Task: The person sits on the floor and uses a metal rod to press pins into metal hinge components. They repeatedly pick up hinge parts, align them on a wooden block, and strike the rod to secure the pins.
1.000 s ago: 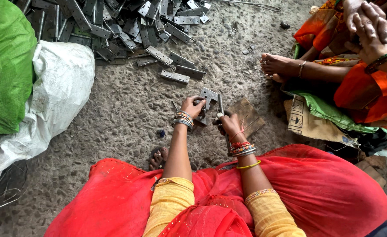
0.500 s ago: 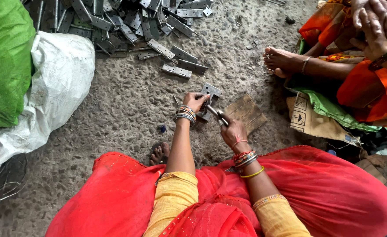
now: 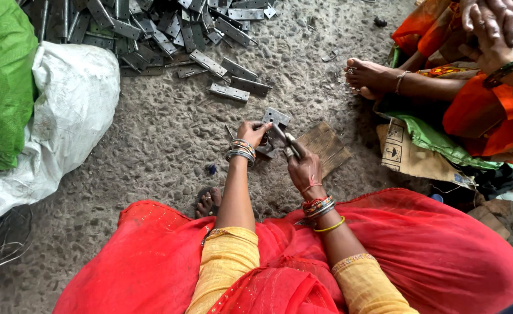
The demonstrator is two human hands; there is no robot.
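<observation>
Head view: left hand (image 3: 252,133) grips one hinge (image 3: 273,132) over the floor (image 3: 152,145), just ahead of the knees; right hand (image 3: 304,168) is closed on one small tool (image 3: 284,139). Risk: tool slips off the leaf, nicks fingers. Loose hinge pile (image 3: 152,26): dozens, uncountable. One wood block (image 3: 325,145).

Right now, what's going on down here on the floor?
A person seated on the gritty floor holds a grey metal hinge with the left hand while the right hand works a small tool against it, above a wooden block. A pile of hinges lies ahead; another person's foot rests nearby.
</observation>
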